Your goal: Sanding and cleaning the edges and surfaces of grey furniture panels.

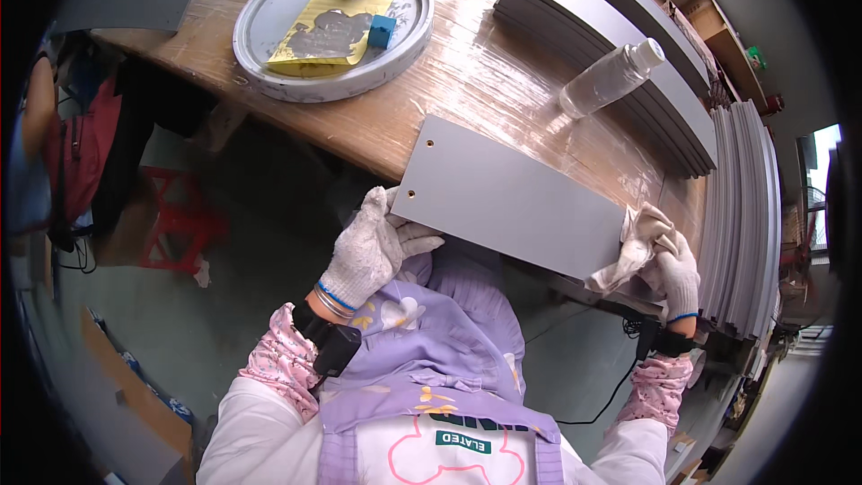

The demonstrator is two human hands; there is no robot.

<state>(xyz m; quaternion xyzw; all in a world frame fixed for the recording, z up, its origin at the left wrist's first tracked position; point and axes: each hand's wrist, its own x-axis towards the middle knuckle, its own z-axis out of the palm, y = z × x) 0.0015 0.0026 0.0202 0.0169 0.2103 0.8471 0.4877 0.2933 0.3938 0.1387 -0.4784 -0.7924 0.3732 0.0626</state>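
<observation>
A flat grey panel (pixel 512 198) with two small brass-coloured holes at its left end lies in front of me, overhanging the table's near edge. My left hand (pixel 366 247), in a white knit glove, grips its lower left corner, with fingers partly beneath the edge. At the panel's right end, my gloved right hand (pixel 669 274) is closed on an off-white cloth (pixel 639 247), which drapes against that end of the panel. Whether the right fingers also hold the panel is hidden by the cloth.
On the wooden table (pixel 467 72) stand a clear bottle (pixel 612 79) with a white cap and a round lid (pixel 250 52) holding yellow paper (pixel 296 40), grey paste and a blue block (pixel 382 32). Stacked grey panels (pixel 584 18) lie at right. A red stool (pixel 175 220) is left.
</observation>
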